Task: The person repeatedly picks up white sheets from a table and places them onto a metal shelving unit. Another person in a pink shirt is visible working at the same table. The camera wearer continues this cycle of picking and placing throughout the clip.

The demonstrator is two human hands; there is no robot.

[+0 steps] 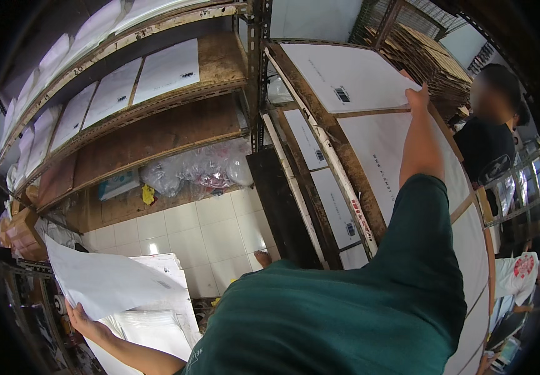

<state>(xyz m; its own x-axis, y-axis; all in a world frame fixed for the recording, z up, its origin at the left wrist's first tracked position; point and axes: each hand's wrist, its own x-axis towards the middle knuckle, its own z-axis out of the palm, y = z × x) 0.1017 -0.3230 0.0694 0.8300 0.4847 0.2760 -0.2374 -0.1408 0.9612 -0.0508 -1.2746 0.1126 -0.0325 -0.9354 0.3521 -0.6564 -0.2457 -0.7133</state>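
Observation:
At the lower left, my left hand [86, 322] grips the edge of a large white sheet [107, 284], which bends and lifts over a stack of white sheets [151, 325]. My right arm reaches far out to the upper right. There my right hand [417, 95] is closed on the right edge of another white sheet [345, 76], lying on a wooden shelf and printed with a small dark block near its front corner. Right beside it, nearer to me, lies a further white sheet [376, 150] on the same shelf. Some fingers of both hands are hidden.
A metal-framed rack [176, 87] with white sheets on its boards spans the upper left. Clear plastic bags [201, 165] lie under it, by the tiled floor [214, 231]. A person [485, 137] stands beyond the right shelf, near a pile of brown boards [429, 59].

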